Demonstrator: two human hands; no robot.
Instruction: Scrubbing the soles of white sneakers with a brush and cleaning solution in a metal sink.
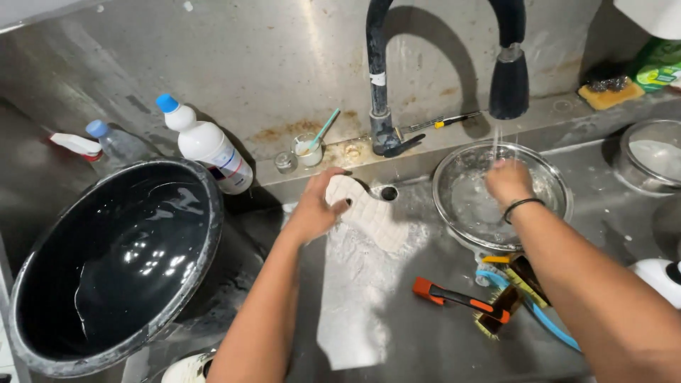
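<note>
I am pinning the white shoe sole (369, 213) against the sink wall (425, 177) with my left hand (316, 209), fingers curled around its edge. My right hand (507, 181) is reaching under the faucet (507, 85) stream into the glass bowl (550, 177); I cannot tell whether those fingers are gripping anything.

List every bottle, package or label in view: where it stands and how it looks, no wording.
White bottle: leaning left of the tap, blue cap, blue-red label.
Clear bottle: far left, pale blue cap.
Green package: top right ledge, partly cut off.
No signs or screens.
</note>
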